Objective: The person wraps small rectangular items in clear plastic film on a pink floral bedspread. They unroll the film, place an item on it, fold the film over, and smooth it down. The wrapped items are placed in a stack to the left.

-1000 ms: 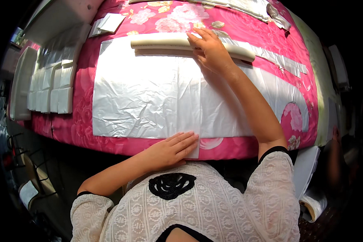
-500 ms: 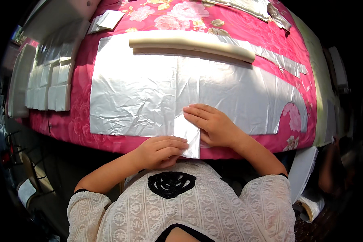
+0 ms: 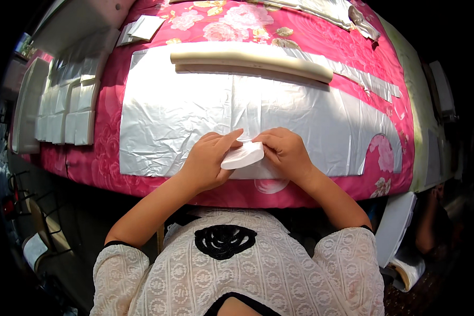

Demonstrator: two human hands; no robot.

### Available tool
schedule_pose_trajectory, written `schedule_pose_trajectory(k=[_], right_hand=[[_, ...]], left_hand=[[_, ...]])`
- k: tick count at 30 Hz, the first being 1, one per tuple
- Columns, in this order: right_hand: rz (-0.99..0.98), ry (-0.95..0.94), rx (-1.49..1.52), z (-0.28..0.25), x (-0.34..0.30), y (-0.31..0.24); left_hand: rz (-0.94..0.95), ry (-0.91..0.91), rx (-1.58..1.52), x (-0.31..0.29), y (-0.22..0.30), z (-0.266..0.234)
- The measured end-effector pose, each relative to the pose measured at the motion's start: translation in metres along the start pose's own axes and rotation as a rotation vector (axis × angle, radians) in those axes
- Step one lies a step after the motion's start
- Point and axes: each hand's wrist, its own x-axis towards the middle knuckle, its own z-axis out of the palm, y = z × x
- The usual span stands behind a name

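Near the table's front edge, both hands hold a small folded white packet (image 3: 243, 157) of thin, film-like material, lifted and tilted so one rounded fold edge shows. My left hand (image 3: 205, 160) grips its left side, the thumb laid along the top. At its right end my right hand (image 3: 287, 151) pinches a corner; some fingertips are hidden behind the packet. Beneath the hands lies a large creased silvery plastic sheet (image 3: 168, 116), spread over the pink floral cloth (image 3: 110, 100). Across the sheet's far part rests a long cream roll or tube (image 3: 253, 62).
Stacks of folded white packets (image 3: 79, 126) stand in rows at the left, with a few more packets (image 3: 145, 27) farther back. A narrow silvery strip (image 3: 371, 81) lies beyond the sheet at right. Crumpled pale material (image 3: 332, 10) sits along the far edge. At lower left stands a chair (image 3: 42, 226).
The folded piece was lying flat at the table's edge under both hands. Now it is lifted, bent over into a compact packet and held a little farther from my body.
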Motion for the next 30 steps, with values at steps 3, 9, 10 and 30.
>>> schedule_pose_trajectory(k=[3,9,10,30], right_hand=[[0.322,-0.086,0.171,-0.006,0.017,-0.001],[0.626,-0.309,0.331,-0.018,0.048,0.006],[0.644,-0.31,0.341,-0.018,0.05,0.007],[-0.313,-0.113,-0.328,-0.012,0.031,0.022]], left_hand=[[-0.312,0.039,-0.304,0.019,0.013,-0.013],[0.063,0.188,0.201,0.014,0.007,0.002],[0.04,0.034,0.328,0.011,0.009,0.007],[0.185,0.021,0.514,0.011,-0.003,0.005]])
